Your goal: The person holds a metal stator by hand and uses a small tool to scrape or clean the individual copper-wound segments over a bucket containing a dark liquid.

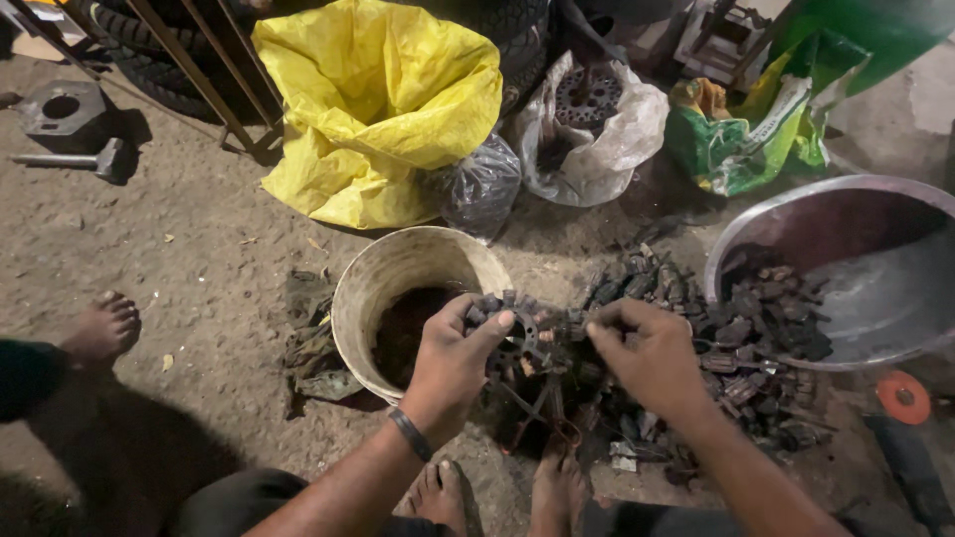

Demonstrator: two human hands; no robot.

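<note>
The left hand is closed around a dark, greasy round metal part with toothed edges, thumb across its top rim and fingers under it; a dark band sits on that wrist. The part is held in the air just over the right edge of a pale bucket. The right hand is pinched narrow, thumb and forefinger meeting at the part's right side; whether they grip a small piece there cannot be told.

Directly below the hands, a pair of pliers with reddish handles lies on the ground among dark scrap. The person's two bare feet show at the bottom edge.

The bucket stands upright, its inside dark at the bottom. A dirty rag lies against its left side. To the right of the hands, a heap of small black metal pieces spreads over the ground and into a large metal basin, which is tilted toward the heap.

Behind the bucket stand a yellow sack, a small black plastic bag, a whitish bag holding a perforated metal disc, and a green sack. A hammer lies at far left on the dirt floor. Another person's bare foot rests at the left edge.
</note>
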